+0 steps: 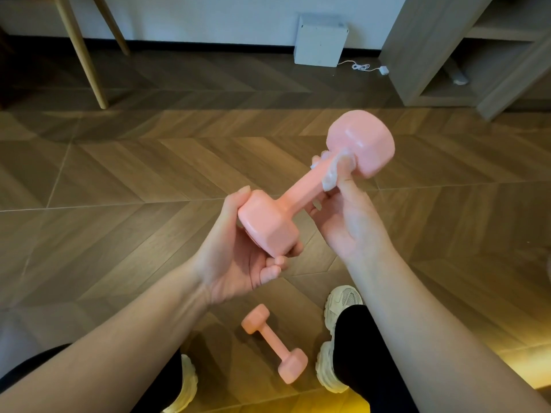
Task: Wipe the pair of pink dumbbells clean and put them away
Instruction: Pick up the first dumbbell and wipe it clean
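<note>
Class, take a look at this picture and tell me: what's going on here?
A person is wiping one pink dumbbell, held up in both hands. The left hand grips its near head, while the right hand pinches a white wipe against the handle beside the far head. The second dumbbell lies untouched on the wooden floor between the person's shoes.

The floor [149,162] was brown wood in a chevron pattern, with warm yellow light at its near right. A white box [320,40] with a white cable [362,67] stood against the white wall [208,16]. Slanted wooden legs [80,52] stood far left, a grey shelf unit [432,49] far right.
</note>
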